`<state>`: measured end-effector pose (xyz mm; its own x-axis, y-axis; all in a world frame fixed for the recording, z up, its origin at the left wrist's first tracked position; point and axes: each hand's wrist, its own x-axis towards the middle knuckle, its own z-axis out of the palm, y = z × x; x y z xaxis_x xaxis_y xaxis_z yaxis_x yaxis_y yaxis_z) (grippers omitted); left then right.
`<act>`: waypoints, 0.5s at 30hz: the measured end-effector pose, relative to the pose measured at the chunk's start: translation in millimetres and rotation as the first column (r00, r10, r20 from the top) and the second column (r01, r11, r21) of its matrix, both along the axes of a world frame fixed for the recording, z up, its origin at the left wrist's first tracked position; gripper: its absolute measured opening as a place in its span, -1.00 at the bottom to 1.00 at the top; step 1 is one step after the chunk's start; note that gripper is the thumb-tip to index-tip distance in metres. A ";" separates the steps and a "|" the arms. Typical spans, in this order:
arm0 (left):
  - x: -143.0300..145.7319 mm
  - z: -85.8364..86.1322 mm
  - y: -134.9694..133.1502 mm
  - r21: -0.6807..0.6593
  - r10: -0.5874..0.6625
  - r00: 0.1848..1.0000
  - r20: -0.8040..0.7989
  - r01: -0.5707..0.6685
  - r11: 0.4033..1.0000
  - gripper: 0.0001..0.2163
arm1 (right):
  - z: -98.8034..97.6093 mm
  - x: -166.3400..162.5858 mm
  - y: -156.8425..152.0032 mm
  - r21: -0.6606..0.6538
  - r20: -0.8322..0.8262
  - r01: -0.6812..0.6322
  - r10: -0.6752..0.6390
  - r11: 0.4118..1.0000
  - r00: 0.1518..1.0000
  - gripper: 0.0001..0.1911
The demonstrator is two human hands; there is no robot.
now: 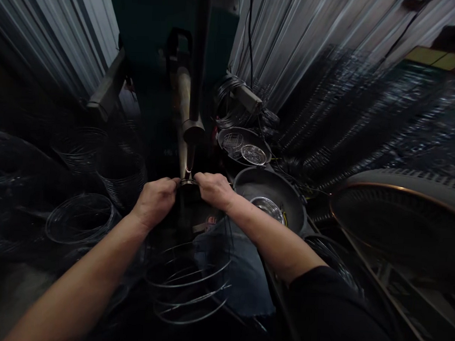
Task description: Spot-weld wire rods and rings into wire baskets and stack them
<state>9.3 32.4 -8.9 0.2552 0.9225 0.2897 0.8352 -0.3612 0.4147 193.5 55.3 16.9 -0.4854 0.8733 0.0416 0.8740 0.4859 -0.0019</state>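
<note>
My left hand [157, 200] and my right hand [214, 189] meet at the tips of a spot-welding machine's electrodes [189, 166]. Fingers and thumb are pinched closed on each hand. Between them runs a thin metal wire, mostly covered by the fingers; its full shape is too dark to make out. The upper rod of the machine comes down right between my hands, and a small round metal piece [189, 182] lies under its tip. Below my hands, several wire rings [193, 283] sit near my lap, beside the blue denim on my leg [242, 275].
Stacked wire rings [80, 220] stand at the left. To the right are a dark pan [272, 184] holding a shiny metal bowl [267, 207], and a smaller pan [229, 133] behind it. A large copper-rimmed round fan-like cover [398, 191] stands far right. Wire coils [233, 98] hang behind.
</note>
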 end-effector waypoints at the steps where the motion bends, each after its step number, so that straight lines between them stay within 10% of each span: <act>1: 0.6 1.6 2.2 0.000 0.009 1.000 -0.010 -0.009 1.000 -0.67 | 1.6 -0.4 3.2 0.000 0.005 -0.001 0.001 1.000 1.000 -0.67; 15: 5.4 10.0 16.4 0.051 0.050 0.998 -0.033 -0.049 0.997 -0.70 | 7.8 -0.4 21.7 0.059 -0.003 -0.024 0.024 0.998 1.000 -0.71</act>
